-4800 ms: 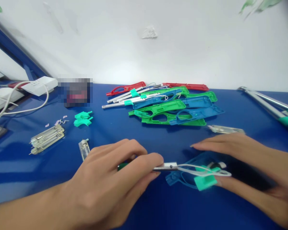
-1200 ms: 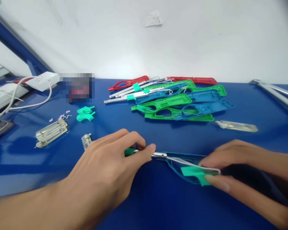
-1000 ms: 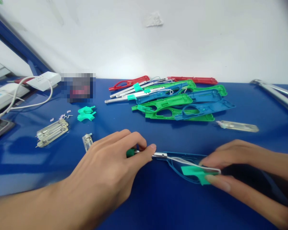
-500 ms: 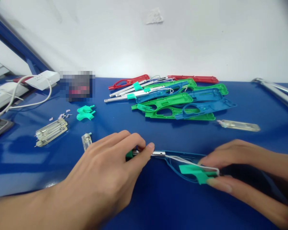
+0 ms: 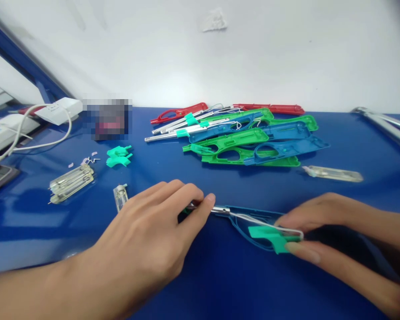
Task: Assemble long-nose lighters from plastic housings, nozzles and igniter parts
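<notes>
My left hand (image 5: 156, 226) is closed around the metal tube (image 5: 222, 210) of a long-nosed gas lighter, and its fingers hide most of the tube. White wire (image 5: 253, 219) runs from the tube's end to my right hand (image 5: 336, 231). There, thumb and fingers pinch a turquoise lighter trigger (image 5: 270, 237) together with the looped wire end. Under these parts lies a blue casing half (image 5: 238, 229), partly covered by my right hand. Whether the trigger sits in the casing or just above it, I cannot tell.
Red, green and blue casing halves (image 5: 230, 138) lie piled at the back with several metal tubes (image 5: 166, 136). Loose turquoise triggers (image 5: 119, 156) and clear fuel tanks (image 5: 71, 183) are on the left. Another tank (image 5: 335, 174) lies right. A white power strip (image 5: 58, 111) stands far left.
Both hands keep their holds. The tube's end and the trigger have shifted slightly upward in view; otherwise little differs.
</notes>
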`<state>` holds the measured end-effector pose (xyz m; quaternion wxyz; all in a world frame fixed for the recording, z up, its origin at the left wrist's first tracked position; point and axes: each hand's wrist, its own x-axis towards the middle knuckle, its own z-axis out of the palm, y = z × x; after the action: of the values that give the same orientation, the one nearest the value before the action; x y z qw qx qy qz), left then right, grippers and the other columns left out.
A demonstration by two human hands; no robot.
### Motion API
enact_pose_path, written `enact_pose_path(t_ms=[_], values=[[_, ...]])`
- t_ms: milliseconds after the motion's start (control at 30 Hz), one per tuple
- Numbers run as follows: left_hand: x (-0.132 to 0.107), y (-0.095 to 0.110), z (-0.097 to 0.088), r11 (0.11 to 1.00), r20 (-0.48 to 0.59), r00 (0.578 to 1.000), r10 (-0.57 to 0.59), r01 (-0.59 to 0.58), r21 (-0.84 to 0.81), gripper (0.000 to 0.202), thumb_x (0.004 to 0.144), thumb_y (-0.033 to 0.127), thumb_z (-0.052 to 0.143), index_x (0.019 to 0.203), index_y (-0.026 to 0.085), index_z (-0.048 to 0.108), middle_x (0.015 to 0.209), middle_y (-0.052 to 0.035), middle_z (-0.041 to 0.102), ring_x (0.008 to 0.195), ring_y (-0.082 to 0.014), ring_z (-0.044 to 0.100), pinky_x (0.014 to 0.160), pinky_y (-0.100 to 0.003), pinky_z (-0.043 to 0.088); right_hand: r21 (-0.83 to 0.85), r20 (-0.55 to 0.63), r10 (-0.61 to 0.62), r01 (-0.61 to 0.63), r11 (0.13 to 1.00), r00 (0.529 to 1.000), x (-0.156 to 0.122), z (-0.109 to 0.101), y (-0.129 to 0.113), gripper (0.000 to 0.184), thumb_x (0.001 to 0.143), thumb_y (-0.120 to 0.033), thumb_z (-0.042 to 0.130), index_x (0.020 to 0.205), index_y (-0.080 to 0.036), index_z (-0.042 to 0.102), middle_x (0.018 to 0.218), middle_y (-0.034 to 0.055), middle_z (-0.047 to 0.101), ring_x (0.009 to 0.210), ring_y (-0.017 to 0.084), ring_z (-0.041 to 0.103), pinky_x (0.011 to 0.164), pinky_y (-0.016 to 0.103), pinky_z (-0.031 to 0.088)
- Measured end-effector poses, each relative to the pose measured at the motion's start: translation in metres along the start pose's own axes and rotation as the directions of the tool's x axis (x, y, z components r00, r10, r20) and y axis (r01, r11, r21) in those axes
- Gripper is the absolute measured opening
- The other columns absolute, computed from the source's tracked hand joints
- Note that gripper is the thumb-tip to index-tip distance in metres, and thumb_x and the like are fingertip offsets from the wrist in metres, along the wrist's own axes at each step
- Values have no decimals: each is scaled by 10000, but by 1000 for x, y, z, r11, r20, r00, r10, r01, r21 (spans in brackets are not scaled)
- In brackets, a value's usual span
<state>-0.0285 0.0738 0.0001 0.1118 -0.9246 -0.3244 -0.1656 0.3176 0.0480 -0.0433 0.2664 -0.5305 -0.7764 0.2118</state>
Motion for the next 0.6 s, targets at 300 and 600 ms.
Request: enact_pose_path(t_ms=[300,600], values=[[13,4,-10,996,56,995,79,-81,29,483,1107,-13,354,1226,56,818,929,-82,837,752,-245,802,672,-377,643,-1,-16,-8,8,1000,1000,0,1,5,282,1061,-701,713,1188,-462,793,1171,-32,849,1009,261,852,879,371,738],[19,9,-11,975,-20,976,218,-217,57,541,1027,-63,347,1065,-33,886,958,-167,908,712,-315,872,598,-419,700,-31,-4,-65,65,997,998,4,-3,1,253,1102,-666,680,1229,-474,784,1185,-66,852,1006,229,866,886,330,744]])
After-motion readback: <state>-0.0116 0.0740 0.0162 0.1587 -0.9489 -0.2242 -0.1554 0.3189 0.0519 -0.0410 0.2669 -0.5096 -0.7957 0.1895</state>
